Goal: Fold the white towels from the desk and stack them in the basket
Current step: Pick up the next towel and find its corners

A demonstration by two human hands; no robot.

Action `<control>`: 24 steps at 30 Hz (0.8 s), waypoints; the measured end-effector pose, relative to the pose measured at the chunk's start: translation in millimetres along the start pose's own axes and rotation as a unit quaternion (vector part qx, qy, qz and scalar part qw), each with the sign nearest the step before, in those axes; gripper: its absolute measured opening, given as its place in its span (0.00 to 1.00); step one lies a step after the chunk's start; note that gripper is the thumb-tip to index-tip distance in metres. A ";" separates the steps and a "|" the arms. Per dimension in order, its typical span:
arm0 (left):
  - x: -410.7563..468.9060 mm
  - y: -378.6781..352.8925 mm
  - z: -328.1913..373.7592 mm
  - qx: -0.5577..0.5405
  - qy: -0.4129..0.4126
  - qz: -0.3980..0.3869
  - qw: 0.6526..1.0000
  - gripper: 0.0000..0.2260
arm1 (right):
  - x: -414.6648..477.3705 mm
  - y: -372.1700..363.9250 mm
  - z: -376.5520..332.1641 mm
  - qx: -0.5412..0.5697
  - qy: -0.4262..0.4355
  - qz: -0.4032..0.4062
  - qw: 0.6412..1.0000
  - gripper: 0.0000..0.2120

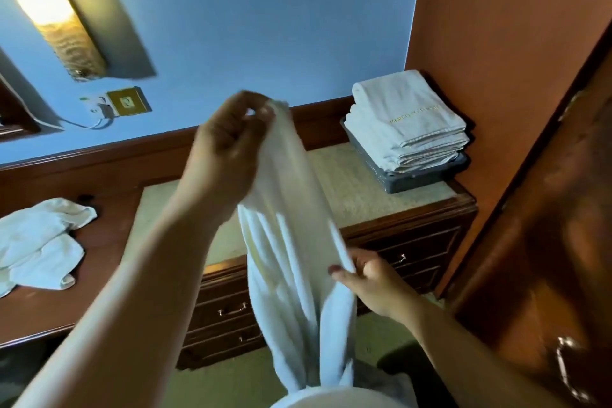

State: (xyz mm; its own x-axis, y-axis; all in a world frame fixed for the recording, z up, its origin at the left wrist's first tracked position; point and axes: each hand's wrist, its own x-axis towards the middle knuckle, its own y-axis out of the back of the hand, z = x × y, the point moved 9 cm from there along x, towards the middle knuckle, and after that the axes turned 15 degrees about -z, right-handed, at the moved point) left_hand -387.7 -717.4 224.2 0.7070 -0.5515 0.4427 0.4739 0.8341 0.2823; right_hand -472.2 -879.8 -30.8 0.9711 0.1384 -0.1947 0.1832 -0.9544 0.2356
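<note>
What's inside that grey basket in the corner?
A stack of folded white towels sits in the grey basket, rising above its rim. The towels cover the bottom, so anything underneath is hidden.

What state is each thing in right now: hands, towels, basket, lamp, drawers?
Held towel: unfolded, hanging bunched between both hands.
Left hand: raised, pinches its top.
Right hand: pinches its edge lower down.
Folded towels: stacked in the basket, above its rim.
Loose towels: crumpled on the desk.
Wall lamp: lit.
Drawers: shut.

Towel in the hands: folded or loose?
Loose, not folded: the towel hangs in bunched pleats from the left hand; the right hand pinches one edge.
</note>
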 end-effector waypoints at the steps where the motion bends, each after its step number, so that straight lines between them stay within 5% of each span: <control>1: 2.4 19.4 1.1 -0.019 0.002 0.038 0.999 0.08 | 0.6 -4.6 29.0 -0.038 -0.048 -0.019 0.998 0.02; 4: -1.9 70.7 -2.8 -0.034 0.004 0.145 0.989 0.08 | -3.0 8.2 82.3 -0.022 -0.110 0.045 0.993 0.10; 7: -20.2 84.7 -14.4 0.078 0.025 0.177 0.981 0.05 | -6.6 33.8 59.6 0.011 -0.061 0.171 0.983 0.08; 10: -30.7 39.5 -46.5 0.227 0.096 0.000 0.969 0.17 | -5.5 30.8 -21.6 -0.017 0.066 0.157 0.985 0.16; 13: -57.5 -42.1 -91.0 0.197 0.170 -0.287 0.922 0.35 | -13.0 14.2 -101.0 -0.048 0.176 0.072 0.981 0.17; 15: -69.6 -64.4 -101.5 0.166 0.168 -0.332 0.913 0.22 | -24.9 9.7 -143.3 -0.082 0.225 0.044 0.970 0.09; 18: -60.7 -38.9 -83.9 0.118 0.126 -0.252 0.952 0.09 | -36.4 12.0 -163.7 -0.133 0.252 0.056 0.957 0.10; 22: -41.9 11.5 -46.7 0.102 0.068 -0.137 0.983 0.05 | 3.2 -4.7 -58.3 -0.164 0.089 0.019 0.982 0.13; 24: -40.6 44.2 -44.5 0.055 0.072 0.000 0.996 0.10 | 11.6 -1.9 24.8 -0.132 -0.004 0.046 0.990 0.07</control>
State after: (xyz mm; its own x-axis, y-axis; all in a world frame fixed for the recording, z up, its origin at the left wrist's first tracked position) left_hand -372.1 -658.6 180.8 0.7790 -0.5403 0.3182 0.4188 0.8260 0.3774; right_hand -465.2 -882.9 -57.1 0.9844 0.0519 -0.1679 0.1293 -0.8607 0.4925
